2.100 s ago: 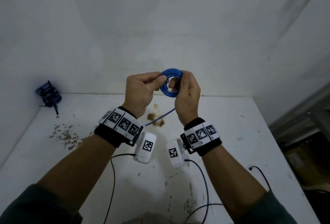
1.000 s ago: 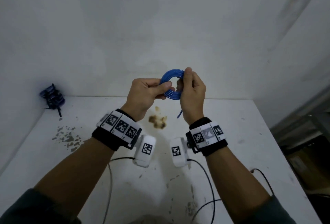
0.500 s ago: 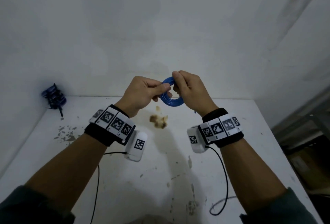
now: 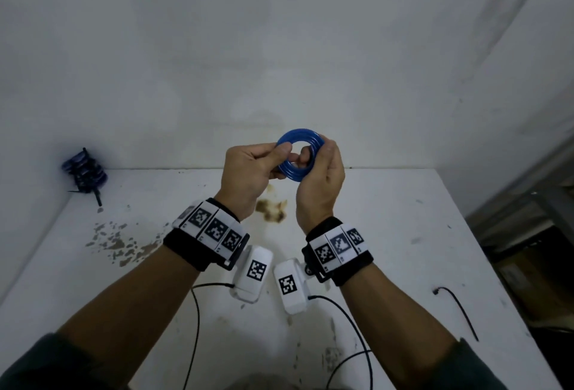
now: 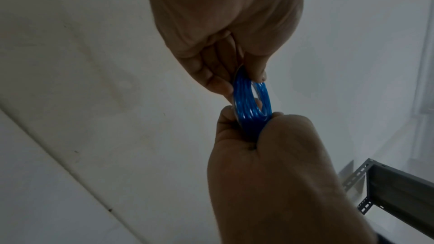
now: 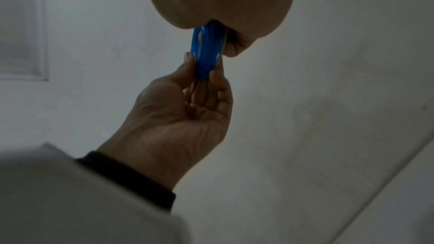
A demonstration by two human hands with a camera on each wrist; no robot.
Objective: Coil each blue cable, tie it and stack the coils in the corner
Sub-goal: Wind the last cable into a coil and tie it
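Observation:
A small blue cable coil (image 4: 299, 134) is held upright in the air above the white table (image 4: 388, 234), in front of the back wall. My left hand (image 4: 279, 159) pinches its left side between thumb and fingers. My right hand (image 4: 313, 155) grips its right side, with a finger through the ring. In the left wrist view the blue cable coil (image 5: 244, 103) sits between my left hand (image 5: 249, 81) above and my right hand (image 5: 253, 118) below. The right wrist view shows the same blue cable coil (image 6: 206, 53) edge-on. No loose tail shows.
A stack of dark blue coils (image 4: 84, 172) stands in the table's back left corner against the wall. A thin black strip (image 4: 462, 312) lies near the right edge. A brown stain (image 4: 273, 211) marks the table under my hands. Grey metal shelving (image 4: 528, 218) stands beyond the right edge.
The loose blue tail that hung below the coil is gone from view. My right hand rolled over the top of the coil and has come back to its right side.

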